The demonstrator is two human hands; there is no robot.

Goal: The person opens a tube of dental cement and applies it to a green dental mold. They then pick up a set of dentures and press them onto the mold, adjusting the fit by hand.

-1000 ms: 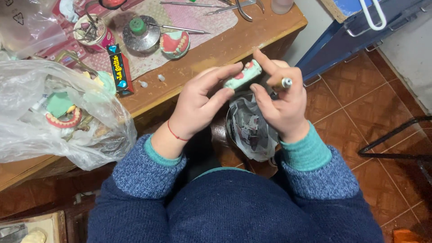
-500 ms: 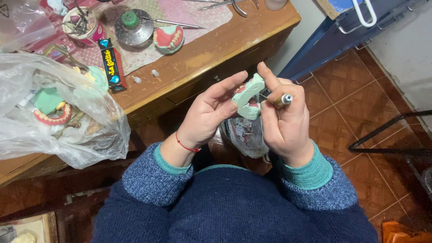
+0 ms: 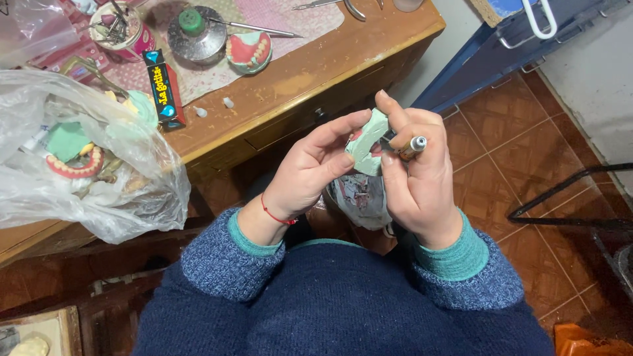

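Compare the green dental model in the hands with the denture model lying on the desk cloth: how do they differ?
The green dental model is held in the air between the left hand and right hand; the denture model rests on the desk cloth. The held one shows mostly its pale green side, tilted on edge; the resting one shows pink gum and a row of teeth. Both are arch-shaped with green bases.

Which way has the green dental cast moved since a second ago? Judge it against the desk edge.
Yes: the cast moved away from the desk edge, toward the person.
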